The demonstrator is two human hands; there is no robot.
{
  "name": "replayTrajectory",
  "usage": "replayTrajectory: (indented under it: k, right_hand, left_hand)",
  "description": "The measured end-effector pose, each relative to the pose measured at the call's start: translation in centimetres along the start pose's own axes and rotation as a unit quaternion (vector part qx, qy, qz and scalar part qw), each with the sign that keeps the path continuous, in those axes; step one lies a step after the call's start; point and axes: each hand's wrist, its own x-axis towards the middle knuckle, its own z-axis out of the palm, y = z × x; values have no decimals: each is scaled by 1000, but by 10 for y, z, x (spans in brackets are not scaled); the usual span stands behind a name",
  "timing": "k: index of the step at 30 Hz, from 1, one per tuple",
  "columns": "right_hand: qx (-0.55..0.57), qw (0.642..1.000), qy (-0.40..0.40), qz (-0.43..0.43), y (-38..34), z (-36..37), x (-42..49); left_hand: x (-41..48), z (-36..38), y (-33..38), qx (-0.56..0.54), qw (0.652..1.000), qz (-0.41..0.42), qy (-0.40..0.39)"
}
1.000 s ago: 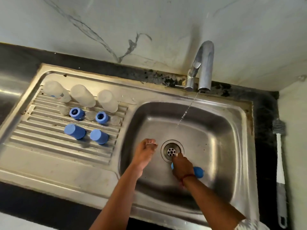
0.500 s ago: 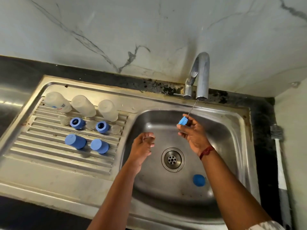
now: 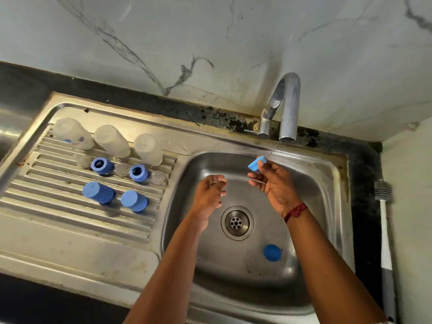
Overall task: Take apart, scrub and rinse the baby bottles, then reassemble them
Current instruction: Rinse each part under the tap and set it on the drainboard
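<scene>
My right hand point(image 3: 273, 185) pinches a small blue bottle ring point(image 3: 256, 164) under the thin stream from the tap point(image 3: 288, 106). My left hand point(image 3: 209, 195) hovers over the sink basin point(image 3: 322, 183) with its fingers loosely curled and holding nothing. A blue cap point(image 3: 272, 253) lies on the basin floor, right of the drain point(image 3: 237, 222). On the drainboard point(image 3: 58, 220) three clear bottles point(image 3: 111, 141) stand upside down at the back. In front of them lie two blue rings point(image 3: 102, 166), clear nipples point(image 3: 122, 169) and two blue caps point(image 3: 98, 192).
A bottle brush point(image 3: 384, 220) with a white handle leans on the dark counter strip to the right of the sink. A marbled wall rises behind the tap. Dark countertop point(image 3: 23, 87) borders the sink at the left and back.
My right hand rose from the basin floor beside the drain up to the tap stream, carrying the blue ring and leaving the blue cap behind. My left hand lifted slightly.
</scene>
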Motion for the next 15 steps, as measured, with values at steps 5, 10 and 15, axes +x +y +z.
replayTrajectory:
  k: [5, 10, 15]
  right_hand:
    - [24, 999, -21, -5, -3, -1, -1]
    - [55, 998, -39, -17, -3, -2, -2]
    - [-48, 997, -38, -45, -2, -3, -2]
  left_hand:
    - [-1, -3, -5, 5, 1000, -8, 2]
    - [-2, -9, -9, 4, 1000, -9, 6]
    - [-2, -18, -11, 1, 1000, -9, 14]
